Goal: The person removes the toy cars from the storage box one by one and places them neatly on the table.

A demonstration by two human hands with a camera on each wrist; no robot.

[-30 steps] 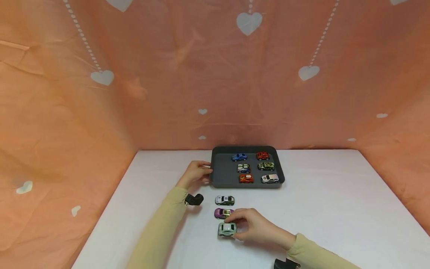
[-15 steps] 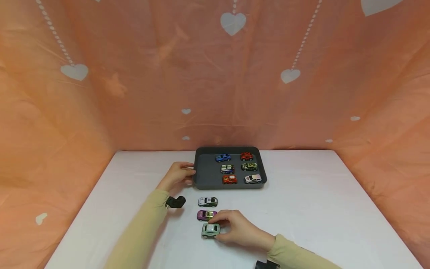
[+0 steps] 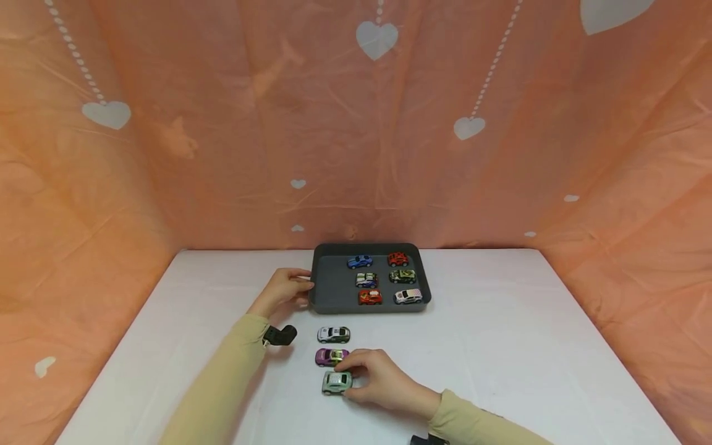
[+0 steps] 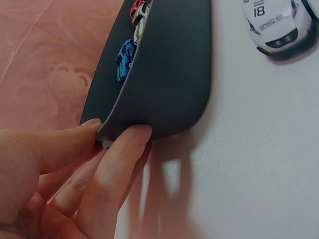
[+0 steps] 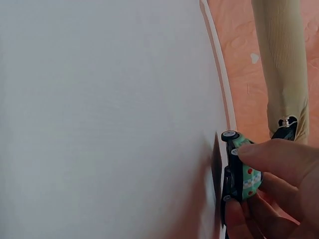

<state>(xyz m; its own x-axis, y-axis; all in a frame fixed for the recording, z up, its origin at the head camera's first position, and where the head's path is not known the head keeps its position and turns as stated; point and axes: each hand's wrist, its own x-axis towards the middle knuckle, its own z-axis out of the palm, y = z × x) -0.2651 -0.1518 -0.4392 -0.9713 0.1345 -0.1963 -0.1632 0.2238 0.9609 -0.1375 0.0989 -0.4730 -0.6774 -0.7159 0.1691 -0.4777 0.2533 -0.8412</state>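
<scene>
In the head view my left hand (image 3: pixel 282 292) is at the left end of a dark grey tray (image 3: pixel 336 307). The left wrist view shows the thumb at the tray's rim (image 4: pixel 112 113) and a finger against its outer wall, pinching it. My right hand (image 3: pixel 384 384) pinches a pale green toy car (image 3: pixel 336 382) between thumb and fingers; the right wrist view shows its wheels and red spots on its side. Just beyond it stands a purple toy car (image 3: pixel 328 356), partly covered by the right fingers. A white toy car (image 3: pixel 334 335) stands between that and the tray.
Several toy cars stand in the tray's middle and right: a blue car (image 3: pixel 360 261), red car (image 3: pixel 397 259), camouflage car (image 3: pixel 403 276), striped car (image 3: pixel 367 280), orange car (image 3: pixel 369 297) and white-pink car (image 3: pixel 408 296). A pink-orange heart-patterned cloth (image 3: pixel 356 154) walls the white table (image 3: pixel 489 334).
The head view has swung to the right, so everything sits further left in it. Both hands keep their holds, and the cars and tray stay in about the same places relative to each other.
</scene>
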